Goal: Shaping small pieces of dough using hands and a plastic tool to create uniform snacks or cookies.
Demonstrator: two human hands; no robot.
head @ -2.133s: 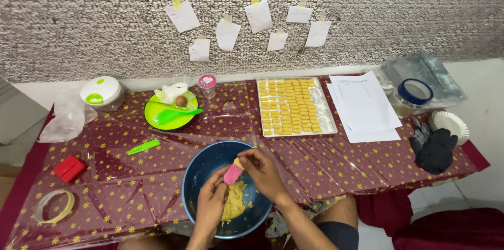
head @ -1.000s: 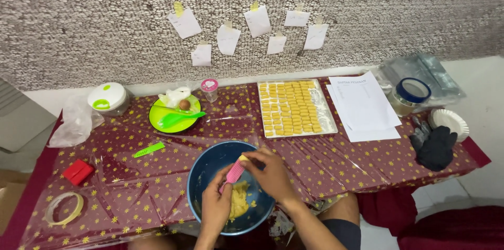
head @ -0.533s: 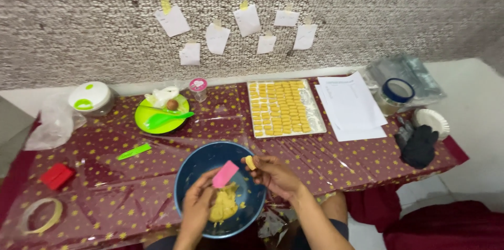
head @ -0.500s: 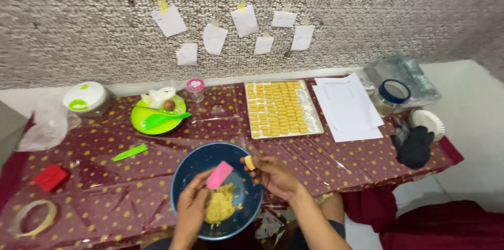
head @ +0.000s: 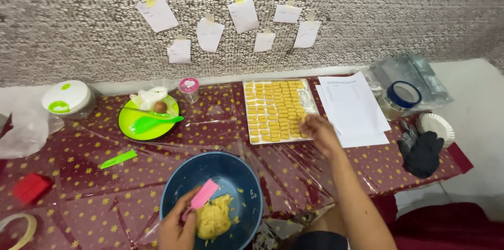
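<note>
Left hand [head: 176, 229]: closed around the lower end of a flat pink plastic scraper [head: 202, 196], at the near rim of the bowl.
Pink scraper: slanted up and to the right, over the bowl's inside, its lower part just beside the dough.
Round dark blue plastic bowl [head: 242, 176]: stood at the near edge of the table, left of the middle.
Lump of pale yellow dough [head: 213, 220]: lay in the near part of the bowl's bottom, crumbs scattered around it.
Right hand [head: 320, 132]: reached to the near right corner of the tray, fingers drawn together; too blurred to tell whether anything was pinched between them.
Rectangular metal tray [head: 248, 116]: sat toward the far edge of the table, right of the middle, filled with rows of small yellow dough pieces [head: 275, 108].
Low table with dark red star-patterned cloth under clear plastic film [head: 79, 176]: carried everything.
White paper sheets [head: 352, 105]: lay just right of the tray.
Round lime-green plastic plate [head: 131, 126]: stood left of the tray, with a green spoon [head: 152, 122] across it.
Black glove [head: 422, 153]: lay near the right edge, beside a white paper plate [head: 441, 124].
Red block [head: 30, 187]: lay by the left edge.
Roll of tape [head: 16, 226]: lay at the near left corner.
</note>
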